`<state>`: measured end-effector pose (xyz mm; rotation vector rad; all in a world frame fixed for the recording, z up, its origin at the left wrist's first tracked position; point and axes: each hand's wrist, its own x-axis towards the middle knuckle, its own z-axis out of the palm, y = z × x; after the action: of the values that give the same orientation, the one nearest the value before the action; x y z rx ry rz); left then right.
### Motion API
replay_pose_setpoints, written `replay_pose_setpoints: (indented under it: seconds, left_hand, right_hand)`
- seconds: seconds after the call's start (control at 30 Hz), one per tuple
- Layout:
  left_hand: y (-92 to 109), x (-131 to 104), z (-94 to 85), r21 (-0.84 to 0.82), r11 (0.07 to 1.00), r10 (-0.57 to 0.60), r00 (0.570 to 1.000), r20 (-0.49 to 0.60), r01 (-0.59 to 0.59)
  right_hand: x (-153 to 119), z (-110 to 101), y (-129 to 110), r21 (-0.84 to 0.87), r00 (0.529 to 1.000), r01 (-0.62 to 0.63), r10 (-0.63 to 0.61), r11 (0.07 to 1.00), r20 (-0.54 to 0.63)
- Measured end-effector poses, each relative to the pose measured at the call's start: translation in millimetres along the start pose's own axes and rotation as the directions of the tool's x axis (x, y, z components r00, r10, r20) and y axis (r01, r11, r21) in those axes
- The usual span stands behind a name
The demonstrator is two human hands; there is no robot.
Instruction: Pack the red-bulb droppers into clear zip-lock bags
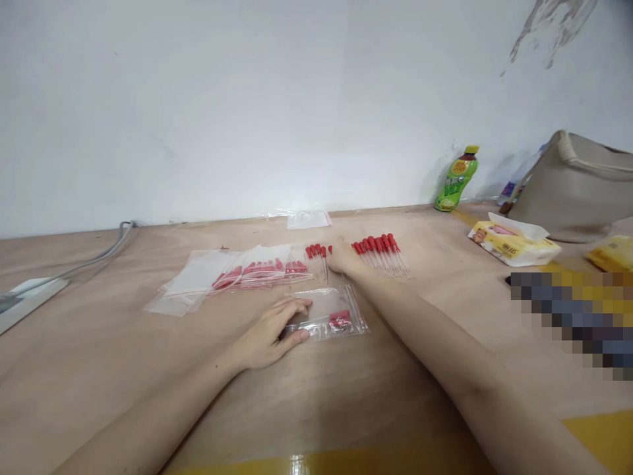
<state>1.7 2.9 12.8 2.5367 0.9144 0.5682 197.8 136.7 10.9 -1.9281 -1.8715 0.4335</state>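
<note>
My left hand (pixel 274 333) lies on the table with thumb and fingers apart, at the left edge of a clear zip bag (pixel 321 303). Small red pieces (pixel 339 319) show inside that bag, near its right end. Beyond it, my right hand (pixel 342 256) reaches down between two groups of slim red-headed sticks with thin pale shafts. The smaller group (pixel 319 252) lies just left of the hand, the larger group (pixel 378 245) to its right. Its fingers are largely hidden, and I cannot see whether they hold a stick.
Filled zip bags with red pieces (pixel 257 269) overlap at the left, with flat bags (pixel 182 284) beside them. Another flat bag (pixel 309 220) lies by the wall. To the right stand a green bottle (pixel 455 181), a tissue pack (pixel 519 244) and a beige handbag (pixel 573 191). A cable (pixel 93 256) runs at left.
</note>
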Motion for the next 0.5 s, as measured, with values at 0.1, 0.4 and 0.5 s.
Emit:
replay_pose_setpoints:
  seconds: [0.1,0.4,0.5]
  left_hand:
    - [-1.1,-0.4,0.3,0.024,1.0,0.006,1.0,0.013,-0.007]
    - [-5.6,-0.3,1.0,0.108,0.994,-0.02,1.0,0.023,0.017]
    - [-6.1,1.5,0.4,0.127,0.992,-0.028,0.999,0.044,0.022]
  right_hand:
    - [-5.9,-9.0,4.7,-0.015,0.999,0.033,-0.033,0.999,-0.002]
    - [-58.1,-35.6,77.6,0.634,0.977,0.166,-0.038,0.755,-0.211]
    - [-76.7,-28.4,87.5,0.799,0.981,0.121,0.05,0.589,-0.186]
